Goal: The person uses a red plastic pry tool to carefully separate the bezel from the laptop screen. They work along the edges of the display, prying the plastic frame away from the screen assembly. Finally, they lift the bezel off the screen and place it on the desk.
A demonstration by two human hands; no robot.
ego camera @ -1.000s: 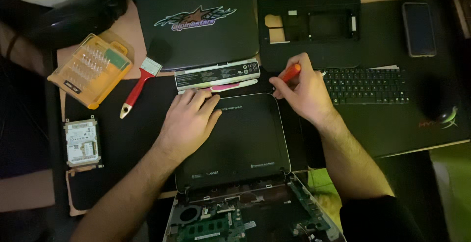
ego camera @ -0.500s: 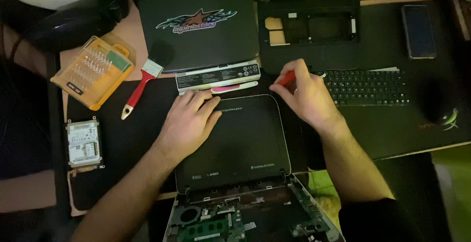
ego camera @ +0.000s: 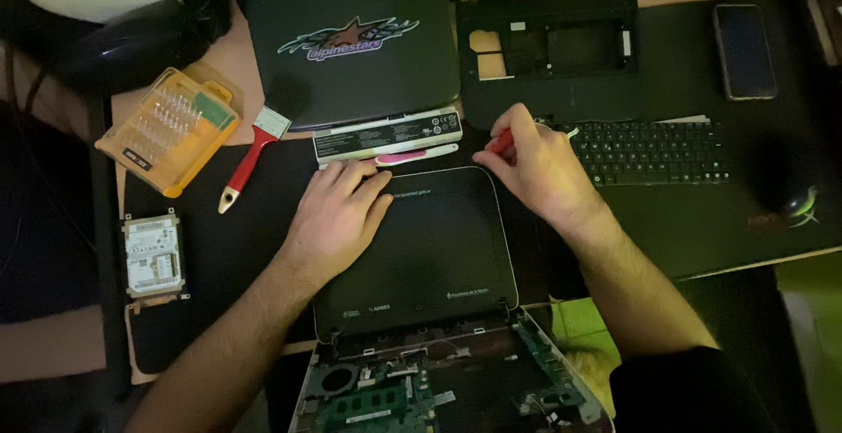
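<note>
My left hand (ego camera: pixel 338 216) lies flat, fingers together, on the far left corner of a black laptop lid (ego camera: pixel 430 257) folded back flat on the desk. My right hand (ego camera: pixel 537 165) is closed around a red-handled screwdriver (ego camera: pixel 501 141) at the lid's far right corner; the tip is hidden by my fingers. Below the lid lies the laptop's open base (ego camera: pixel 438 385) with its bare circuit board, fan and memory showing.
A long laptop battery (ego camera: pixel 386 135) and a pink tool (ego camera: pixel 412 156) lie beyond the lid. Farther back: a second closed laptop (ego camera: pixel 351 42), a black palmrest frame (ego camera: pixel 548 47), a loose keyboard (ego camera: pixel 653 152), a phone (ego camera: pixel 744 51). At left: a red-handled brush (ego camera: pixel 250 157), an orange bit case (ego camera: pixel 167 130), a hard drive (ego camera: pixel 152 256).
My right hand has shifted slightly left along the lid's far edge with the screwdriver. My left hand stays pressed on the lid.
</note>
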